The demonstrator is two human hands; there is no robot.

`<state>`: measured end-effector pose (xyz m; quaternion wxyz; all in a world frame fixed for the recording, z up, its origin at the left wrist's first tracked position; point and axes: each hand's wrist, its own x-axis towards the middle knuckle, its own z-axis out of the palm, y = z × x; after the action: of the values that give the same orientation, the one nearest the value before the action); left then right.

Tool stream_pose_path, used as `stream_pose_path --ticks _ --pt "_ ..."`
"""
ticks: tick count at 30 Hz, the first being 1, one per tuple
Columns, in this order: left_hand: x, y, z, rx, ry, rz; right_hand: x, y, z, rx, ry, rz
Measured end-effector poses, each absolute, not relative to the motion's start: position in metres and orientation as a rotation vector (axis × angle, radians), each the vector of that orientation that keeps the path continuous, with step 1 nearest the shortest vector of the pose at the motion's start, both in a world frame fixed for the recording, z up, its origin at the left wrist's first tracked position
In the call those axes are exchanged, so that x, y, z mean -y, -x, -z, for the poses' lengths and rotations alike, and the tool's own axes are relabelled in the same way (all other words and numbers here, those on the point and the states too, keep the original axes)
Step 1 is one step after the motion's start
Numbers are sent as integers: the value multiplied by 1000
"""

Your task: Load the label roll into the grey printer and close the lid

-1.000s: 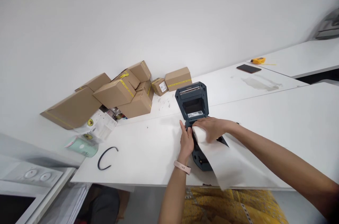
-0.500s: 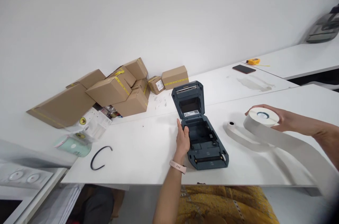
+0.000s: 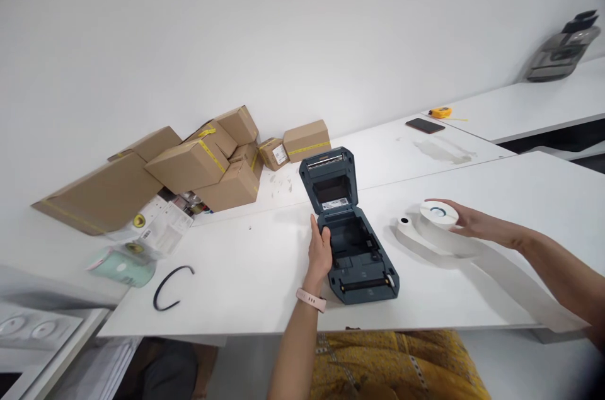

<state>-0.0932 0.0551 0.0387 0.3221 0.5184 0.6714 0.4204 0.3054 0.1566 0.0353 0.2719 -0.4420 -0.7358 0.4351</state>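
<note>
A dark grey printer (image 3: 362, 261) lies on the white table with its lid (image 3: 329, 179) raised and its inner compartment bare. My left hand (image 3: 320, 253) rests against the printer's left side, fingers extended and thumb at the edge. To the right, my right hand (image 3: 466, 219) grips a large white paper roll (image 3: 438, 214) by its right side. A long strip of paper trails from it toward the table's front right edge. Between that roll and the printer stands a smaller paper roll (image 3: 403, 223), its own strip curving to the right.
Cardboard boxes (image 3: 186, 164) are piled against the wall at left, near a green container (image 3: 123, 266) and a black curved band (image 3: 166, 290). A phone (image 3: 425, 125) and yellow tape measure (image 3: 440, 113) lie at the back right. A transparent container (image 3: 558, 55) stands farther right.
My right hand has lowered the large roll toward the table, a little to the left, beside the small roll. My left hand stays at the printer. The whole view has shifted slightly.
</note>
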Motion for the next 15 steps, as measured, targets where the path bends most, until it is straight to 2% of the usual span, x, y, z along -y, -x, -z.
stream_pose_path --ticks 5,8,12,15 --pt "-54 92 -43 -1777 -1365 -1093 -172 -316 -67 2052 1257 -864" --pt "-53 93 -44 -1775 -1378 -1093 -174 -276 -79 2373 1232 -577" --pt "-54 95 -40 -1783 -1389 -1081 -177 -216 -72 2793 1185 -85" --pt "-55 96 -37 -1792 -1393 -1083 -182 -197 -62 2891 1168 35"
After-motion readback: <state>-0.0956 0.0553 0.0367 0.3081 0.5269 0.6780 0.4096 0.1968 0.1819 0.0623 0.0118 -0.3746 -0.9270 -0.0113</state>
